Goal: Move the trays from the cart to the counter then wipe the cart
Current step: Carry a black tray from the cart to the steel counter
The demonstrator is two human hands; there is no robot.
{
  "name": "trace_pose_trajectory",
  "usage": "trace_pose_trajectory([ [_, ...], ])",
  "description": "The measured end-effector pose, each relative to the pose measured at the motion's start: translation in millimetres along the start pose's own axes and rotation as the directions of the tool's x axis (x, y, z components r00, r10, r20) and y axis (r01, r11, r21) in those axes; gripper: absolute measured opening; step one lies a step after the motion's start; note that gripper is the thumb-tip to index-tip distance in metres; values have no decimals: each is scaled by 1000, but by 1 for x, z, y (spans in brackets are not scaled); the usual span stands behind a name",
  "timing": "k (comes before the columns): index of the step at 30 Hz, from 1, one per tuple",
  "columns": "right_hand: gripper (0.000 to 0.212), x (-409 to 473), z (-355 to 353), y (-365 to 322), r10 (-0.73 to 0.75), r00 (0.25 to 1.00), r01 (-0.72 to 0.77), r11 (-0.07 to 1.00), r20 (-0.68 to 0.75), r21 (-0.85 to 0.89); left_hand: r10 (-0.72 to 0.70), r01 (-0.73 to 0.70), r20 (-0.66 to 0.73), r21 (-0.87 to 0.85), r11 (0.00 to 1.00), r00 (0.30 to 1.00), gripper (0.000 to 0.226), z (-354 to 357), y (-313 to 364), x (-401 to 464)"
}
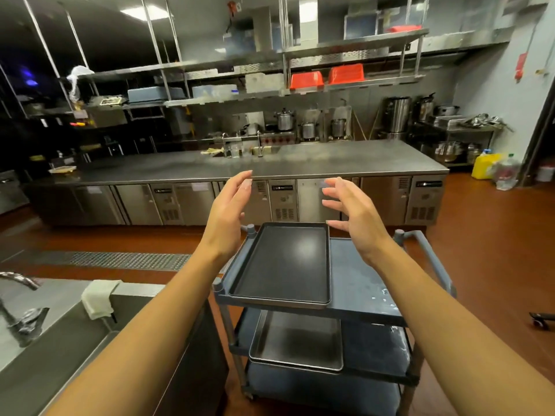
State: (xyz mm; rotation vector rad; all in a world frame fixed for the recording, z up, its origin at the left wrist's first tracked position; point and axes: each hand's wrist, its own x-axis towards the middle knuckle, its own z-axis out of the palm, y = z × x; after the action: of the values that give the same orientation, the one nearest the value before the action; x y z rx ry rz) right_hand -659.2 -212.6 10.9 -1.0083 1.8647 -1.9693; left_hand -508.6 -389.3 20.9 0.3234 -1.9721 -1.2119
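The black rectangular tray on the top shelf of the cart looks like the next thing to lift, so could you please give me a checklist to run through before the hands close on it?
1. Both hands free: ok. The left hand and right hand are open and hold nothing.
2. Black rectangular tray unloaded: ok, nothing lies on it.
3. Tray seated: not ok. Its near edge overhangs the grey plastic cart.
4. Landing spot: ok. The long steel counter shows bare surface straight ahead.
5. Dry grip: cannot tell. Water droplets lie on the shelf right of the tray.
6. Second tray: not ok. The silver metal tray waits on the middle shelf.
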Motion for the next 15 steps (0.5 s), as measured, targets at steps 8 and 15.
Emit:
trace_pose_trajectory([
  [8, 64, 77, 15, 50, 18, 999, -18, 999, 26, -31, -59, 59, -27, -3, 998, 998, 56, 1, -68, 66],
  [15, 44, 168, 37, 115, 86, 996, -87, 995, -18, -57, -171, 170, 19, 27, 985, 985, 44, 7, -164, 151],
])
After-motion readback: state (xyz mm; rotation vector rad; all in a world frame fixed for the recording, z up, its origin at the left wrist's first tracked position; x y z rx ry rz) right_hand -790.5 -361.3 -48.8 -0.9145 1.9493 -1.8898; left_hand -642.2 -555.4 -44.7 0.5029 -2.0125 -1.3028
